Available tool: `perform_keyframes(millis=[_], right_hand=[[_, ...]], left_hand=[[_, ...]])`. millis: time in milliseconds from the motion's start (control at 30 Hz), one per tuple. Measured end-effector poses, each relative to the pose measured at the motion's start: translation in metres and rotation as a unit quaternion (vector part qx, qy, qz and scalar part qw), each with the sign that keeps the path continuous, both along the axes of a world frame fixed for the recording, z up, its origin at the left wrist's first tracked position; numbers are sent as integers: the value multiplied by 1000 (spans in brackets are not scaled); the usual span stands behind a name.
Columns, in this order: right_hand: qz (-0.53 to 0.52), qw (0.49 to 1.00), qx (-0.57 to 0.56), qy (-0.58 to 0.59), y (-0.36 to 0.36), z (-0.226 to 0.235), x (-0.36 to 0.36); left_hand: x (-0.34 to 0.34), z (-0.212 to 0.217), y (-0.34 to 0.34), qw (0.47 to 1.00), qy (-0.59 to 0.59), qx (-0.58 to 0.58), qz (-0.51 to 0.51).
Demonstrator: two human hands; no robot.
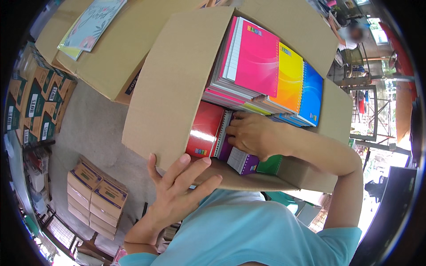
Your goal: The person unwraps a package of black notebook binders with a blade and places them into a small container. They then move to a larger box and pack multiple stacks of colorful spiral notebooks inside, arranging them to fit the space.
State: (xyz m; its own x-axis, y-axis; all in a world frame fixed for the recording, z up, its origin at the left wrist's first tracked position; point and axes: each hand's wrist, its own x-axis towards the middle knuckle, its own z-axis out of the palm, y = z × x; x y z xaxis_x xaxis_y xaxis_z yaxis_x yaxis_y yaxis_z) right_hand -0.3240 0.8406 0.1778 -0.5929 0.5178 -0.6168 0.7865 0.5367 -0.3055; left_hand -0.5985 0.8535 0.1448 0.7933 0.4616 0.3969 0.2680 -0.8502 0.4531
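Bracing the cardboard box, left hand spreads open fingers; right hand curls onto purple notebooks.

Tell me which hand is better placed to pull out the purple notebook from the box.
Right. The right hand is already inside the cardboard box, its fingers on the purple notebook. The left hand is outside, pressed flat against the box's near flap.

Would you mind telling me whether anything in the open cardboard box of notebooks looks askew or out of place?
Mostly tidy. In the brown cardboard box, the purple spiral notebook under the right hand sits tilted, poking over the box's near edge, unlike the neatly stacked pink notebook pile. The left hand steadies the box's near flap.
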Motion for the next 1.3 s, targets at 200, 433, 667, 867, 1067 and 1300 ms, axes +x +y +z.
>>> perform_keyframes(millis=[200, 433, 667, 867, 1067, 1300], right_hand=[[42, 999, 25, 6, -2, -6, 9], [-255, 857, 304, 327, -74, 58, 48], [-500, 615, 498, 353, -251, 188, 135], [-720, 488, 492, -37, -508, 130, 260], [-773, 598, 130, -168, -719, -83, 394], [-723, 686, 20, -77, -770, -145, 495]], left_hand=[[-2, -1, 2, 1000, 2, 11, 9], [18, 13, -16, 999, -9, -38, 21], [38, 70, -44, 993, 39, 110, -28], [71, 29, -65, 987, -83, 104, 93], [50, -8, -45, 966, -59, 113, 223], [61, -3, -76, 933, -29, 0, 358]])
